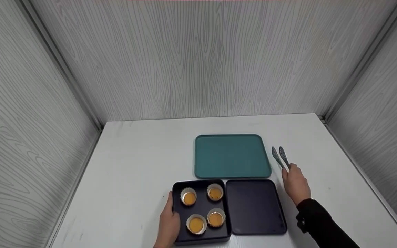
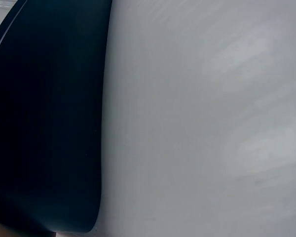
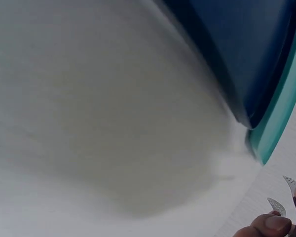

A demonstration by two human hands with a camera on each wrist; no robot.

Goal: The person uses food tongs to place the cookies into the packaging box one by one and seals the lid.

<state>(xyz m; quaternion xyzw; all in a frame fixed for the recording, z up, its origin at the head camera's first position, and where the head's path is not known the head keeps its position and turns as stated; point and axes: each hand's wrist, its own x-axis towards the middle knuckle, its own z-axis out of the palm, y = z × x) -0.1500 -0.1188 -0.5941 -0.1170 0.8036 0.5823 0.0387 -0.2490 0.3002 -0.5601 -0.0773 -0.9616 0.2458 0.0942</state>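
My left hand [image 1: 168, 224] holds the left side of a deep dark baking pan [image 1: 202, 194], whose side wall [image 2: 54, 123] fills much of the left wrist view. Some of its fingers are hidden. Several pale fluted baking cups with yellow-orange cakes sit in the pan, among them a front-left cupcake [image 1: 195, 224] and a back-right cupcake [image 1: 215, 193] with dark specks. Over to the right, my right hand [image 1: 296, 184] grips metal tongs [image 1: 280, 157] with perforated tips. The tips stand apart with nothing between them, pointing away from me.
Flush against the pan's right side lies a shallow dark tray [image 1: 255, 206] with nothing on it. Behind both is a bare teal tray [image 1: 231, 156]. White table surface [image 1: 133, 165] extends around them, with grey wood-grain panels [image 1: 202, 62] at the back and sides.
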